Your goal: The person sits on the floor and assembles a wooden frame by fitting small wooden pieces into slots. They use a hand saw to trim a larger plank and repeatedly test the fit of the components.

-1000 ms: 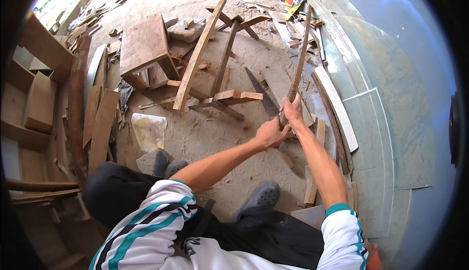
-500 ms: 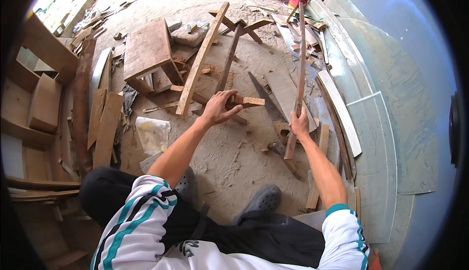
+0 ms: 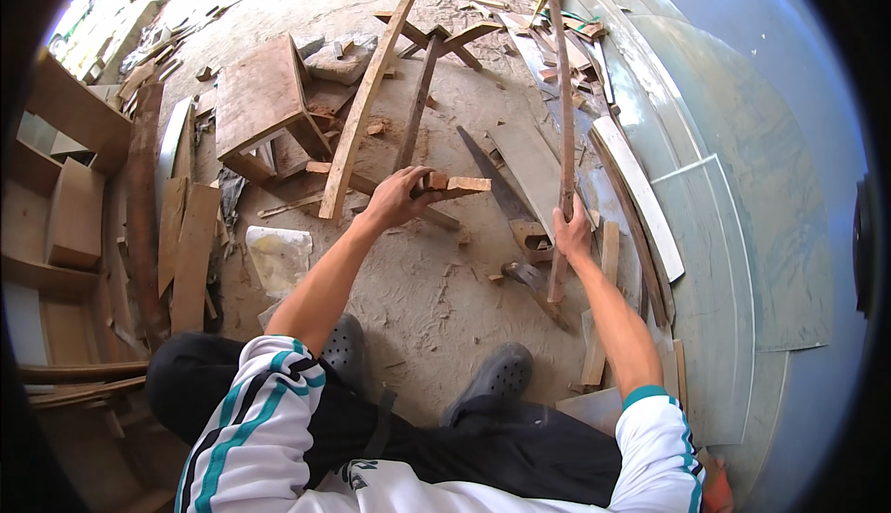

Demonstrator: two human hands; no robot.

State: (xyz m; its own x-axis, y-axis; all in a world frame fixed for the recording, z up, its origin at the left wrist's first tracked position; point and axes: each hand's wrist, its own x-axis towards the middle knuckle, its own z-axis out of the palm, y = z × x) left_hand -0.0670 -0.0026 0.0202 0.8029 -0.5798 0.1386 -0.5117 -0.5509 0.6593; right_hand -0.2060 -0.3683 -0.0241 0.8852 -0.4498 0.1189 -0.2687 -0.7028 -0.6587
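Observation:
My left hand (image 3: 401, 199) is closed around the near end of a wooden frame (image 3: 422, 95), whose far end has crossed legs. A short cross-piece (image 3: 464, 184) of the frame sticks out to the right of that hand. My right hand (image 3: 574, 228) grips a long narrow wooden strip (image 3: 566, 95) near its lower end; the strip points away from me. A pale wooden batten (image 3: 367, 109) lies lengthwise just left of the frame. Between my hands, a handsaw (image 3: 494, 177) lies on the floor. Below its handle is a hammer-like tool (image 3: 527, 277).
A small wooden box-like stool (image 3: 264, 104) stands at the left, beyond a white plastic bag (image 3: 280, 258). Wooden cabinet frames (image 3: 70, 207) line the far left. Glass sheets (image 3: 715, 281) lean along the blue wall at right. Offcuts litter the floor.
My left fingers have wrapped more tightly around the frame's near end. The strip in my right hand has become more upright in the view. The whole view has shifted slightly.

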